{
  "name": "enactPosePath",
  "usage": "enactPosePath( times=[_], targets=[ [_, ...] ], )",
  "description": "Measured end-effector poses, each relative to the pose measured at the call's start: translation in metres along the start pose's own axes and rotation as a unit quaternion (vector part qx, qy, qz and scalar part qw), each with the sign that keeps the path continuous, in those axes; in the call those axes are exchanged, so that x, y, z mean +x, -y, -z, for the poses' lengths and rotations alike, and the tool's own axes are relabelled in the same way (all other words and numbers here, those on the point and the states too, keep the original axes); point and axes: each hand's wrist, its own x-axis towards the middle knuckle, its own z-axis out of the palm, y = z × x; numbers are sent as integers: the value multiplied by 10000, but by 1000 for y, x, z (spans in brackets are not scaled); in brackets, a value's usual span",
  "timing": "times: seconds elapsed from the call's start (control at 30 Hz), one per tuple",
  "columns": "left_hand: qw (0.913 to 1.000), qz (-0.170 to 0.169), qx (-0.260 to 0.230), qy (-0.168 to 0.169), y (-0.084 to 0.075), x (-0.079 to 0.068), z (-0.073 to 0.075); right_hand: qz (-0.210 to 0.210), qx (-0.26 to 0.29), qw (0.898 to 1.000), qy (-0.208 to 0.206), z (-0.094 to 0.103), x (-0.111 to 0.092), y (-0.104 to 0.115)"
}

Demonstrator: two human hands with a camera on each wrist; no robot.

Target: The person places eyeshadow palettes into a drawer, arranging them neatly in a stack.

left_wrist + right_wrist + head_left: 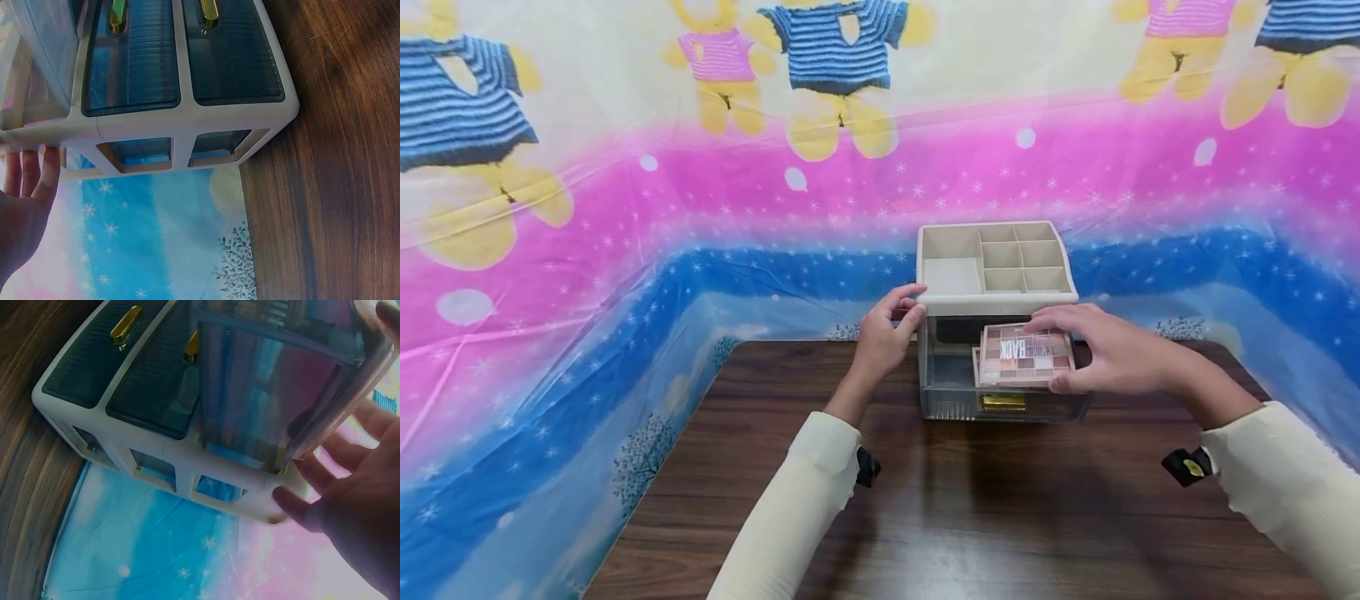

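A cream drawer organizer [992, 305] stands on the table, its clear top drawer [951, 402] pulled out toward me. My right hand [1112, 350] grips an eyeshadow palette [1028, 354] by its right side, thumb below and fingers above, over that drawer. Another thin edge shows beneath the palette at its left; whether it is a second palette, I cannot tell. At the organizer's upper left side rests my left hand [883, 333]. In the left wrist view, its fingers [49, 175] touch the cream side frame. The palette's edge [350, 403] appears beside the right fingers in the right wrist view.
Divided compartments [1022, 254] form the organizer's top. Two lower drawers [137, 69] with gold handles are closed. A dark wooden table [925, 517] lies under it. A printed cloth [820, 200] hangs close behind and along the sides.
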Motion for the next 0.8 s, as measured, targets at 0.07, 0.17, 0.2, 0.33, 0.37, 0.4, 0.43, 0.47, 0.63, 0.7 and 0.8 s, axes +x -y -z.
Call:
enactPosePath(
  times=[0.07, 0.17, 0.2, 0.33, 0.37, 0.4, 0.43, 0.47, 0.63, 0.7, 0.8],
  targets=[
    [10000, -5, 8, 13, -1, 0, -1, 69, 14, 10000, 2, 0, -3, -1],
    [10000, 1, 12, 28, -1, 0, -2, 186, -42, 9998, -61, 2, -7, 0],
    [10000, -4, 7, 27, -2, 0, -1, 186, -88, 9998, -78, 2, -8, 1],
    [10000, -21, -66, -4, -1, 1, -1, 106, -367, 9992, -114, 1, -8, 3],
    [10000, -42, -76, -18, -1, 1, -1, 78, -417, 9990, -138, 0, -8, 3],
    [9999, -54, -83, -25, 0, 0, -2, 11, -474, 9987, -201, -1, -9, 4],
    [9999, -51, -90, -24, 0, 0, -2, -21, -518, 9982, -287, -1, -9, 6],
    [10000, -49, -79, -19, 1, 0, -2, -23, -560, 9976, -403, -2, -10, 8],
    [10000, -6, -72, 44, 1, -2, -2, 347, -997, 9846, -1393, -10, -14, 28],
    [10000, -7, -70, 33, 1, -1, -2, 679, -1239, 9731, -1820, -14, -14, 37],
    [10000, -26, -81, 10, 0, 0, -1, 1184, -1530, 9535, -2311, -22, -13, 48]
  ],
)
